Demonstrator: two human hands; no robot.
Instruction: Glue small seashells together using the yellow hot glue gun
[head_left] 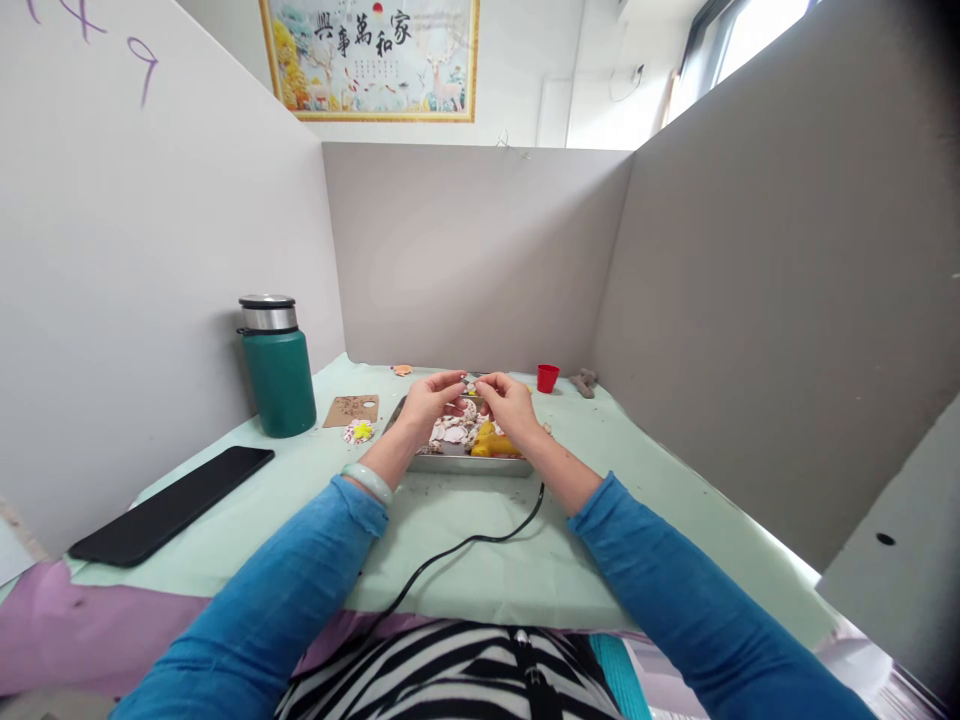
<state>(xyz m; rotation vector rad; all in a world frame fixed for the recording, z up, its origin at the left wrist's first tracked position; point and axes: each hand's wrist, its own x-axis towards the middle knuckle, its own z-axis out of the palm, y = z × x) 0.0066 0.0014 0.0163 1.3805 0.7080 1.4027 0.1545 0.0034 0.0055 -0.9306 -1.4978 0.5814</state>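
My left hand (pixel 437 397) and my right hand (pixel 508 402) are raised over a metal tray (pixel 471 466), fingertips close together. The thumb and fingers of each are pinched. Small whitish and yellow bits (pixel 471 386) show between the fingertips, too small to make out; I cannot tell which are held and which lie behind. Pale shells (pixel 452 428) are heaped in the tray. Below my right hand a yellow glue gun (pixel 491 440) lies at the tray's right side. A black cord (pixel 480 539) runs from near the tray's right end toward my lap.
Left of the tray are a brown card (pixel 351 410), a white piece with a yellow star (pixel 360 431), a green bottle (pixel 279 380) and a black phone-like slab (pixel 176 505). Farther back stand a red cup (pixel 547 378) and a grey lump (pixel 583 382). Grey partitions (pixel 480 250) enclose the table.
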